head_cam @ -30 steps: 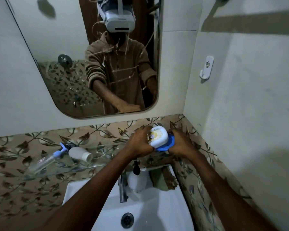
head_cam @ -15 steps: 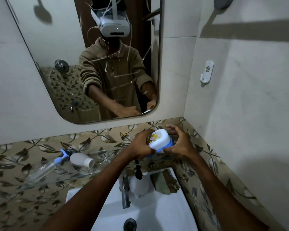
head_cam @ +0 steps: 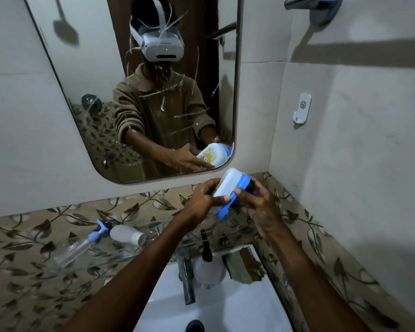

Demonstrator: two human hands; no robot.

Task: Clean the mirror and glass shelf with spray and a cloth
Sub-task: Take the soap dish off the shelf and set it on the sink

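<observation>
Streaked mirror [head_cam: 86,75] above glass shelf [head_cam: 46,264], both hands gripping white container [head_cam: 228,185] near corner

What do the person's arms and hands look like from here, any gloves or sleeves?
No gloves: left hand and right hand are bare, as are both forearms. The mirror reflection shows a brown ribbed-cuff pullover with sleeves pushed up.

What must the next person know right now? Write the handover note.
Left hand and right hand both grip the white tub with the blue lid, lifted above the glass shelf.
Spray bottle lies on its side on the shelf beside a small white bottle.
Green cloth sits on the sink rim.
Mirror is streaked; no wiping shows. Left: clear the shelf, spray, wipe both.
</observation>
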